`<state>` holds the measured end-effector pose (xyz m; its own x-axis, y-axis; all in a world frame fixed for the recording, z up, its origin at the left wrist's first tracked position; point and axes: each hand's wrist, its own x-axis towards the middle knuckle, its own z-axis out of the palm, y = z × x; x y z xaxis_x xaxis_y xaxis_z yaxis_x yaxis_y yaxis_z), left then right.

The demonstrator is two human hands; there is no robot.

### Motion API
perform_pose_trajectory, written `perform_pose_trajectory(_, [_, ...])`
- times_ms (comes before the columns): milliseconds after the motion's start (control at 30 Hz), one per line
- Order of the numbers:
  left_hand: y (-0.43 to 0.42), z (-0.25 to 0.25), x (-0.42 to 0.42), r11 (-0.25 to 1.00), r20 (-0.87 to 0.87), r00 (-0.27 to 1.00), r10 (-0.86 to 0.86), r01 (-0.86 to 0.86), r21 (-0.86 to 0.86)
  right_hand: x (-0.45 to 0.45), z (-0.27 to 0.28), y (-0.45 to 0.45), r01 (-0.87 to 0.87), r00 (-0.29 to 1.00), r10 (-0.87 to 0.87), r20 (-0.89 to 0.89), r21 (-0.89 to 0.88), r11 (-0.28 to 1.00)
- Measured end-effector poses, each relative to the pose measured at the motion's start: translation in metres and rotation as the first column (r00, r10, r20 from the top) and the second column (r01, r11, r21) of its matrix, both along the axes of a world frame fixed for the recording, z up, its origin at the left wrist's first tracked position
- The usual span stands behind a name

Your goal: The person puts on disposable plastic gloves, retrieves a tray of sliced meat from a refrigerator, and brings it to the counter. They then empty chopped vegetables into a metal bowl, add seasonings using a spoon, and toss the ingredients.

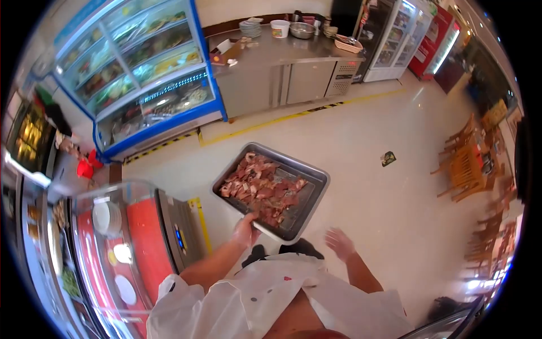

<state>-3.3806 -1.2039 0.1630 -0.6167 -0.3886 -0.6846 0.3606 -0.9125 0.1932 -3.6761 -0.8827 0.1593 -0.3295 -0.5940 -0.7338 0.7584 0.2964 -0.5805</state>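
Observation:
A rectangular metal tray (312, 199) is held out in front of my body, above the floor. Pieces of sliced raw meat (259, 183) lie in it, mostly toward its left and middle, with bare metal showing at the right. My left hand (246, 230) grips the tray's near left edge, thumb over the rim. My right hand (340, 244) is off the tray, to the right of its near corner, with fingers apart and nothing in them. Both hands appear to wear thin clear gloves.
A blue-framed display fridge (161, 127) stands ahead left, beside a steel counter (254, 85) with bowls and stacked plates. A glass-sided red display case (148, 231) is close on my left. Wooden chairs (466, 166) stand at right. A small dark card (388, 159) lies on the floor.

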Motion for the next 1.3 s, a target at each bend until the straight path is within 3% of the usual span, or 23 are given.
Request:
perform_pose_trajectory(67, [-0.135, 0.025, -0.111, 0.996, 0.08, 0.993, -0.084, 0.081, 0.04, -0.106, -0.032, -0.007, 0.225, 0.965, -0.173, -0.199, 0.281, 0.933])
perform_pose_trajectory(133, [-0.208, 0.038, -0.222, 0.994, 0.121, 0.987, -0.107, 0.101, 0.048, -0.212, -0.12, 0.05, 0.104, 0.922, 0.136, -0.362, 0.571, 0.814])
perform_pose_trajectory(200, [-0.226, -0.036, -0.299, 0.997, 0.2, 0.977, -0.08, 0.075, 0.033, -0.311, -0.25, 0.136, -0.199, 0.525, 0.722, -0.45, 0.76, 0.619])
perform_pose_trajectory(233, [-0.244, -0.047, -0.344, 0.999, 0.241, 0.969, -0.048, 0.044, 0.022, -0.338, -0.272, 0.146, -0.332, 0.224, 0.738, -0.636, 0.662, 0.672])
perform_pose_trajectory(300, [-0.307, -0.064, -0.434, 1.0, 0.253, 0.967, 0.006, -0.005, -0.002, -0.444, -0.291, 0.063, -0.248, 0.578, 0.658, -0.483, 0.664, 0.705])
perform_pose_trajectory(333, [-0.339, -0.078, -0.477, 1.0, 0.29, 0.956, 0.029, -0.029, -0.006, -0.51, -0.296, 0.008, -0.448, 0.415, 0.904, -0.104, 0.842, 0.302])
perform_pose_trajectory(367, [-0.373, -0.094, -0.518, 0.999, 0.327, 0.944, 0.052, -0.052, -0.011, -0.579, -0.285, -0.07, -0.549, 0.152, 0.979, 0.137, 0.835, -0.031])
perform_pose_trajectory(400, [-0.408, -0.103, -0.56, 0.997, 0.363, 0.929, 0.075, -0.074, -0.016, -0.64, -0.274, -0.157, -0.558, -0.022, 0.981, 0.192, 0.812, -0.171])
perform_pose_trajectory(467, [-0.473, -0.101, -0.646, 0.99, 0.352, 0.926, 0.138, -0.144, -0.011, -0.756, -0.247, -0.346, -0.494, -0.243, 0.958, 0.153, 0.831, -0.257])
perform_pose_trajectory(567, [-0.595, -0.122, -0.731, 0.987, 0.324, 0.933, 0.157, -0.159, -0.021, -0.896, -0.258, -0.624, -0.351, -0.399, 0.915, -0.062, 0.932, -0.09])
perform_pose_trajectory(600, [-0.636, -0.127, -0.762, 0.981, 0.32, 0.928, 0.191, -0.194, -0.025, -0.936, -0.259, -0.716, -0.352, -0.454, 0.889, -0.062, 0.929, -0.115])
perform_pose_trajectory(633, [-0.677, -0.129, -0.793, 0.973, 0.315, 0.922, 0.225, -0.228, -0.028, -0.971, -0.266, -0.793, -0.32, -0.495, 0.838, -0.229, 0.945, 0.069])
perform_pose_trajectory(700, [-0.764, -0.164, -0.835, 0.965, 0.316, 0.912, 0.261, -0.259, -0.048, -1.029, -0.28, -0.95, -0.354, -0.53, 0.748, -0.398, 0.906, 0.232])
perform_pose_trajectory(800, [-0.888, -0.247, -0.886, 0.974, 0.366, 0.903, 0.223, -0.19, -0.125, -1.107, -0.326, -1.151, -0.402, -0.632, 0.644, -0.431, 0.893, 0.203])
perform_pose_trajectory(867, [-0.998, -0.304, -0.914, 0.979, 0.45, 0.879, 0.155, -0.074, -0.192, -1.144, -0.385, -1.291, -0.512, -0.284, 0.838, -0.467, 0.812, 0.279])
perform_pose_trajectory(900, [-1.07, -0.312, -0.931, 0.965, 0.386, 0.885, 0.261, -0.245, -0.092, -1.145, -0.409, -1.372, -0.527, -0.079, 0.916, -0.392, 0.797, 0.296])
perform_pose_trajectory(933, [-1.147, -0.345, -0.925, 0.975, 0.403, 0.888, 0.222, -0.214, -0.064, -1.142, -0.434, -1.459, -0.531, 0.128, 0.948, -0.292, 0.787, 0.314])
perform_pose_trajectory(1000, [-1.255, -0.401, -0.917, 0.988, 0.43, 0.892, 0.141, -0.154, -0.006, -1.148, -0.475, -1.588, -0.454, 0.227, 0.901, -0.37, 0.779, 0.433])
perform_pose_trajectory(1067, [-1.258, -0.446, -0.922, 0.967, 0.556, 0.829, 0.058, 0.092, -0.237, -1.184, -0.497, -1.655, -0.438, 0.288, 0.85, -0.441, 0.729, 0.526])
perform_pose_trajectory(1133, [-1.291, -0.474, -0.951, 0.968, 0.594, 0.804, 0.004, 0.145, -0.203, -1.223, -0.55, -1.733, -0.472, 0.259, 0.822, -0.507, 0.676, 0.566])
perform_pose_trajectory(1200, [-1.35, -0.463, -0.993, 0.998, 0.528, 0.849, -0.017, -0.017, 0.059, -1.251, -0.597, -1.818, -0.565, 0.248, 0.822, -0.513, 0.612, 0.553])
perform_pose_trajectory(1233, [-1.374, -0.458, -1.016, 0.995, 0.576, 0.817, 0.012, -0.066, 0.073, -1.259, -0.62, -1.856, -0.602, 0.258, 0.826, -0.502, 0.585, 0.544])
perform_pose_trajectory(1300, [-1.392, -0.486, -1.025, 0.987, 0.633, 0.774, -0.004, 0.103, -0.12, -1.269, -0.672, -1.905, -0.649, 0.337, 0.806, -0.487, 0.5, 0.574])
